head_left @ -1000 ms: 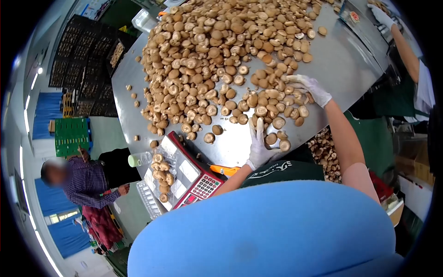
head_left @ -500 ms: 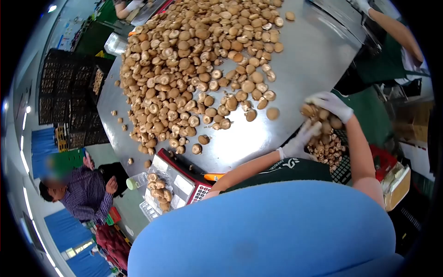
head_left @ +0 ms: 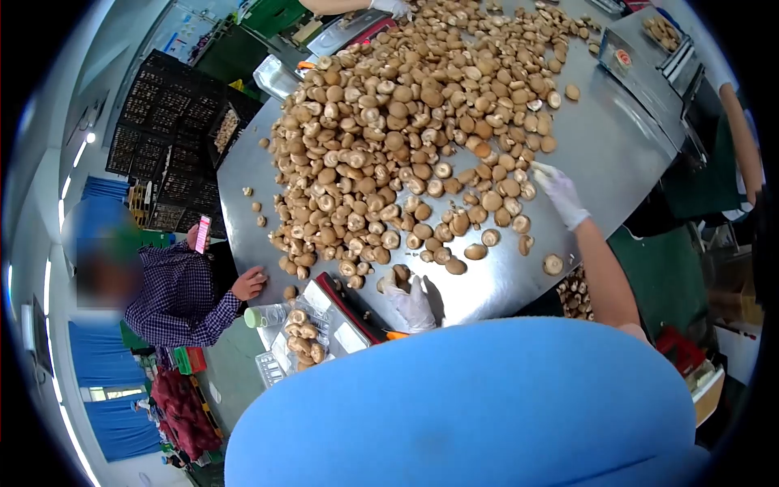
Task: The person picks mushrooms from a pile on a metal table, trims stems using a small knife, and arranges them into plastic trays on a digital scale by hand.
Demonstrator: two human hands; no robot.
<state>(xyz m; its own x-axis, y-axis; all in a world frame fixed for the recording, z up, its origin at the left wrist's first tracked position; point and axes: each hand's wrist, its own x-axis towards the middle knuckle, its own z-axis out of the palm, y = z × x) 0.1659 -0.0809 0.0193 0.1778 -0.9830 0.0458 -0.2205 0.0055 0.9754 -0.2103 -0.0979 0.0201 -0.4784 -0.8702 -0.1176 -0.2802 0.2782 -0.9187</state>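
Brown-capped mushrooms [head_left: 389,154] lie in a big heap on the metal table. My left hand [head_left: 412,308], in a white glove, is at the heap's near edge with its fingers curled round a mushroom [head_left: 400,273]. Farther right, my gloved right hand [head_left: 560,196] reaches over the table with fingers stretched out, their tips beside the mushrooms at the heap's right edge. Nothing shows in that hand. A lone mushroom [head_left: 553,264] lies below my right hand. Under my right forearm, more mushrooms [head_left: 574,296] fill a dark crate, partly hidden.
A red scale [head_left: 345,304] stands at the near left, beside a clear bag of mushrooms [head_left: 302,337] and a green-capped bottle [head_left: 264,315]. A person in a checked shirt [head_left: 174,292] holds a phone at the left. Co-workers' arms [head_left: 742,142] show at the right and top. Stacked black crates [head_left: 166,138] stand behind.
Both hands have left the crate, where they were holding mushrooms, and moved over the table. My left hand now grips a mushroom; my right reaches forward. The view has shifted, and the person at left extends a hand.
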